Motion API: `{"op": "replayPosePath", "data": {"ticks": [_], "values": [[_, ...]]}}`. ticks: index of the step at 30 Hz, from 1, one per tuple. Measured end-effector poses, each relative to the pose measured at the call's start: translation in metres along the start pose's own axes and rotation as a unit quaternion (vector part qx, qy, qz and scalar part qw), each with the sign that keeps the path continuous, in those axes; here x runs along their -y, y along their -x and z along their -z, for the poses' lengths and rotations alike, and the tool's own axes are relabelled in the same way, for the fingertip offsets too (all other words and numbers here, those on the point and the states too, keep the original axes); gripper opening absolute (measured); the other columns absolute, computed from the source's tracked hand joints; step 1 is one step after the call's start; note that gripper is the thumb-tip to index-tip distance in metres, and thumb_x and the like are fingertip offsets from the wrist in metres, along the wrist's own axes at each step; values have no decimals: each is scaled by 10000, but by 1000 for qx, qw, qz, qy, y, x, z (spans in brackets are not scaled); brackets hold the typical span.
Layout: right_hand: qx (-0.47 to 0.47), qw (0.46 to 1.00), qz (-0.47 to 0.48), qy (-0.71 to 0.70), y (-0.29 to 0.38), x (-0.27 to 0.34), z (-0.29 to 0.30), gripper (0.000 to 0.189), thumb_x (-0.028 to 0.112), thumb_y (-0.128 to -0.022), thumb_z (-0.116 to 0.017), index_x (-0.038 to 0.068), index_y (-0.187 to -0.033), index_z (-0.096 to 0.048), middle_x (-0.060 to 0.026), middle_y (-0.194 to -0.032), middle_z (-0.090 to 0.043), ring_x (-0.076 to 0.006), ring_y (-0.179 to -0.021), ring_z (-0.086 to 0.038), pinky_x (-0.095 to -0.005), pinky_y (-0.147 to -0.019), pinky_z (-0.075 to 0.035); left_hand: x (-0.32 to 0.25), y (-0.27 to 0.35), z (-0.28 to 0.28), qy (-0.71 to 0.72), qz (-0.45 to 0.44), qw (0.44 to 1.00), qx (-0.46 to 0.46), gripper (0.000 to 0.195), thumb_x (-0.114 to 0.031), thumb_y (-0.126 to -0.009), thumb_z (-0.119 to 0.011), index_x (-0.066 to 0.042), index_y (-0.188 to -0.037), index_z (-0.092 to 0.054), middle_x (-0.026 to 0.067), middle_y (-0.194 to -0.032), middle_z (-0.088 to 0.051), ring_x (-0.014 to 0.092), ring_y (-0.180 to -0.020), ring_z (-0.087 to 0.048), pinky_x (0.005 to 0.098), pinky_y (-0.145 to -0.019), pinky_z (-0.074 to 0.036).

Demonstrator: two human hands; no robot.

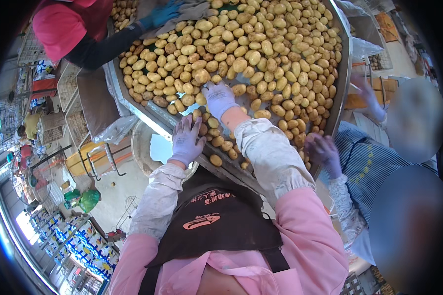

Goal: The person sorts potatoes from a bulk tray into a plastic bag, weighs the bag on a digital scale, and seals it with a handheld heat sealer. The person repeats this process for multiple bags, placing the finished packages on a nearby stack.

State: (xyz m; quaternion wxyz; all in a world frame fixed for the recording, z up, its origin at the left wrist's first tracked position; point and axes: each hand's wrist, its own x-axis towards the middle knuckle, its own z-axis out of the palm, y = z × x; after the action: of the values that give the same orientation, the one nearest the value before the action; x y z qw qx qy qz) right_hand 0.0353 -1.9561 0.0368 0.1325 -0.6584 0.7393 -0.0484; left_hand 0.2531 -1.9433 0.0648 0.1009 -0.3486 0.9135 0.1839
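Note:
Many yellow potatoes (239,65) lie over a metal sorting table (147,117) with raised sides. In a pale purple glove, my left hand (186,143) rests at the table's near left rim, fingers apart, beside a few potatoes. My right hand (219,99), gloved the same way, reaches farther in, palm down among the potatoes. Its fingertips are near a large round potato (201,76); whether they grip anything is hidden beneath the hand. Around it, patches of the table's metal surface show between scattered potatoes.
Across the table, a person in a pink head covering (59,31) reaches over the potatoes with a blue-gloved hand (161,15). At the right, a co-worker's purple-gloved hand (324,153) is by the rim. A round tub (142,147) stands below the left edge, near plastic-lined crates (96,103).

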Motion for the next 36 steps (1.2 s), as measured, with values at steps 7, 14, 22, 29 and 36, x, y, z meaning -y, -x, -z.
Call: {"op": "replayPosePath", "data": {"ticks": [7, 14, 22, 29, 36], "values": [[150, 978, -144, -6, 47, 14, 12, 277, 169, -938, -631, 121, -1202, -702, -132, -1280, -620, -314, -1153, -672, -449, -857, -591, 13, 4, -4, 40, -11, 999, -19, 607, -298, -964, -630, -85, -1516, -493, 218, -1540, -479, 446, -1446, -393, 534, -1226, -275], [-28, 936, -265, -232, 141, -5, 5, 305, 131, -886, -621, 76, -1182, -669, -209, -1217, -647, -427, -1083, -666, -461, -942, -549, -1, 53, -5, 510, 36, 854, -99, 360, -290, -1079, -538, -53, -1330, -641, 111, -1332, -628, 262, -1227, -592, 380, -1050, -484], [-135, 935, -159, -286, 192, 69, 3, 278, 191, -911, -654, 93, -1171, -668, -177, -1112, -686, -378, -995, -673, -456, -858, -553, -2, 105, -13, 868, 187, 428, 167, 240, -208, -1077, -553, -91, -1275, -624, -16, -803, -541, 76, -601, -479, 178, -471, -341], [-20, 996, -80, -42, 89, 60, 5, 311, 151, -951, -580, 146, -1256, -639, -151, -1250, -664, -365, -1095, -687, -490, -909, -561, 30, 136, -18, 859, 233, 450, 75, 251, -214, -1080, -535, -95, -1281, -627, -17, -776, -489, 80, -557, -433, 198, -436, -285], [3, 979, -174, -107, 84, 78, -11, 345, 270, -948, -597, 132, -1260, -646, -175, -1214, -688, -368, -1095, -697, -468, -882, -576, 47, 178, -9, 825, 274, 494, -11, 382, -346, -1080, -541, -116, -1382, -584, 9, -898, -566, 78, -628, -461, 206, -523, -362]]}}
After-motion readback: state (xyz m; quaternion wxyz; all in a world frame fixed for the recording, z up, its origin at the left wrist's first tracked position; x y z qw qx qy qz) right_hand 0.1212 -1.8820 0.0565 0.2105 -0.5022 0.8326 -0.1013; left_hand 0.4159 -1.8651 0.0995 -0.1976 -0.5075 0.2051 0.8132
